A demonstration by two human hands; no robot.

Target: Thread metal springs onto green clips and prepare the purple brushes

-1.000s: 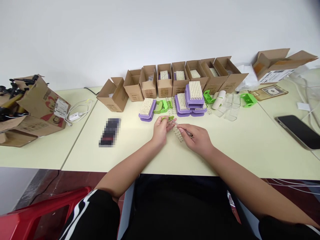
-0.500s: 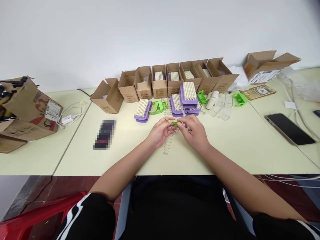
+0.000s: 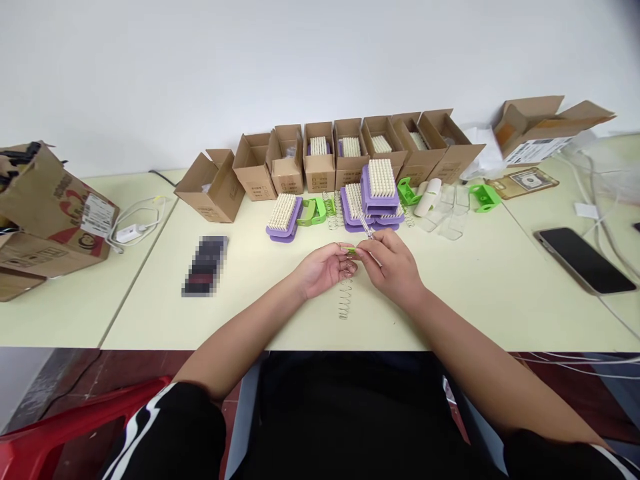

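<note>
The left hand curls, its fingertips pinching a small green plastic piece, while the right hand closes in beside it, thumb and fingers pinched on a thin rod whose tip points toward the purple brush stack. A loose spring lies on the table just below the hands. The piece is small enough that a slackened pinch could drop it, and a forward swing could snag the rod on the stack.
</note>
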